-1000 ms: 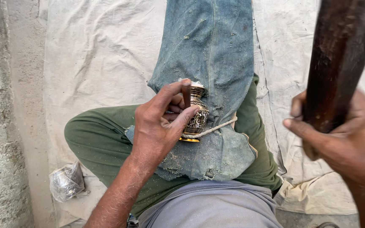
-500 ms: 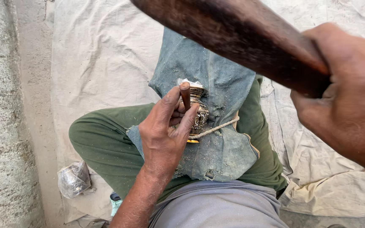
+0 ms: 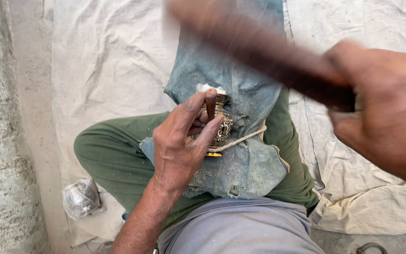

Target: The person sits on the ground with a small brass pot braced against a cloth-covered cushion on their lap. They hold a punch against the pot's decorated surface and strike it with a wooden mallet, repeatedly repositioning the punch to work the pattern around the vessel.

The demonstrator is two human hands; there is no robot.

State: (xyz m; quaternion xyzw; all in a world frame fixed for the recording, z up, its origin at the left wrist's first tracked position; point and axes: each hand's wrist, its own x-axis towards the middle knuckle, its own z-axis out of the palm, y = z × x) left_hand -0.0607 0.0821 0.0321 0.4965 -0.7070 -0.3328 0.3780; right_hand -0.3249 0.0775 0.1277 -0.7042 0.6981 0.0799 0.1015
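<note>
Small vase: engraved metal, brassy and dark, with a glossy gold rim at its base.
Punch: dark brown, matt, smooth rounded top; wood or rusted metal, hard to tell.
Mallet: dark brown, wood-like, blurred.
Denim pad: faded blue cloth, frayed edges, dusted with fine grit.
Cord: pale twisted fibre, rough.
Trousers: green matt cloth.
Ground sheet: off-white cloth, creased, dull.
Wrapped bundle: crinkled, shiny clear plastic.

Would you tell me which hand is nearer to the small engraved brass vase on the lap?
The left hand holds the brass vase and a small punch; the right hand is raised off right with a blurred mallet.
</note>
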